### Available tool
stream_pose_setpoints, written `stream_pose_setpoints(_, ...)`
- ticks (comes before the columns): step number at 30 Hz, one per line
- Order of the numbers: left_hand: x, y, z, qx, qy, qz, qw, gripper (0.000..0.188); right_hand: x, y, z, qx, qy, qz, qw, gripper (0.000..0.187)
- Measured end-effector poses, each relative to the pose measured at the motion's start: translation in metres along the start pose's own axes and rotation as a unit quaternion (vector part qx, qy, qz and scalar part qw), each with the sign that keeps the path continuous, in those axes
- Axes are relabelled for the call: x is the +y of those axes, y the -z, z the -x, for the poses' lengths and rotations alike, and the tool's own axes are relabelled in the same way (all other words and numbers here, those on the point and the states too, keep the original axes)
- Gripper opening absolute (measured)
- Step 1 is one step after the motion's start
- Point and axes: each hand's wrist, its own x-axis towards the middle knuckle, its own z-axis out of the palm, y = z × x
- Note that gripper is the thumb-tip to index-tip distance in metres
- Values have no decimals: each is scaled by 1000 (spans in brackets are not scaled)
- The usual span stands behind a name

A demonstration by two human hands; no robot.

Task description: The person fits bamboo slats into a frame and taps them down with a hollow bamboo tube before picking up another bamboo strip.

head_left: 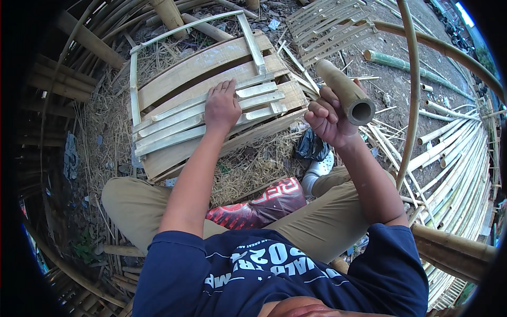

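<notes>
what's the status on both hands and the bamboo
Left hand flat on bamboo slats. Right hand in grip on hollow bamboo tube, raised. Nothing in the way.

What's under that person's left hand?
The left hand presses flat on pale split bamboo slats laid across wooden planks. Whatever lies beneath the planks is hidden.

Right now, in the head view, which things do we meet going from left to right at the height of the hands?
Straw-covered ground → bamboo slats → left hand flat on them → right hand → hollow bamboo tube it holds → curved bamboo strip → stacked bamboo poles.
</notes>
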Motion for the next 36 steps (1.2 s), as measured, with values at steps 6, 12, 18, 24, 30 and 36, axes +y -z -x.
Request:
stream_pose_setpoints(6, 1, 2, 0, -4, 4, 5, 1000, 51, 1, 4, -7, 441, -98, 460, 765, 71)
stream_pose_setpoints(12, 4, 1, 1, 27, -9, 22, 999, 52, -9, 41, -10, 412, -170, 720, 532, 54)
stream_pose_setpoints(18, 2, 3, 0, 16, -5, 20, 1000, 52, 4, 49, -22, 317, -146, 897, 273, 60)
stream_pose_setpoints(24, 0, 2, 1, -2, 4, 11, 1000, 49, 7, 51, -29, 297, -144, 909, 256, 57)
stream_pose_setpoints(30, 0, -1, 1, 6, 4, 15, 1000, 49, 5, 53, -33, 291, -167, 910, 245, 56)
stream_pose_setpoints(36, -2, 2, 3, 1, 11, 18, 1000, 49, 17, 26, -52, 326, 90, 880, 332, 46)
